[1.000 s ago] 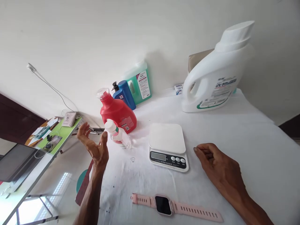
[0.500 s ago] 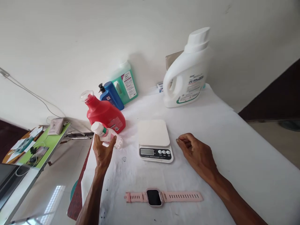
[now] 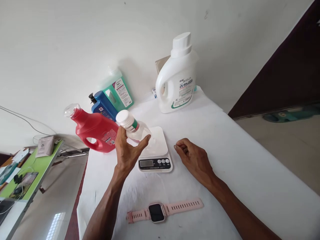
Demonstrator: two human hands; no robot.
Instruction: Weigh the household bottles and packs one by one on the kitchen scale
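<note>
Left hand [image 3: 127, 150] has moved from the bulky red plastic jug [image 3: 100, 130] at centre left to the flat white plastic scale [image 3: 156, 154] mid-frame, bringing a tilted, clear, white-capped plastic bottle [image 3: 138, 130] over it in its grip; base contact is hard to judge. Right hand [image 3: 196, 159], just right of the scale, stays loosely curled.

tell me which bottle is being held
The clear bottle with the white cap and green-marked neck: it alone is gripped, by the left hand; the other bottles are unheld.

Bottle [image 3: 139, 129] in left hand [image 3: 128, 150], smartwatch [image 3: 156, 212] before scale [image 3: 160, 150], jug [image 3: 176, 83] behind scale
</note>
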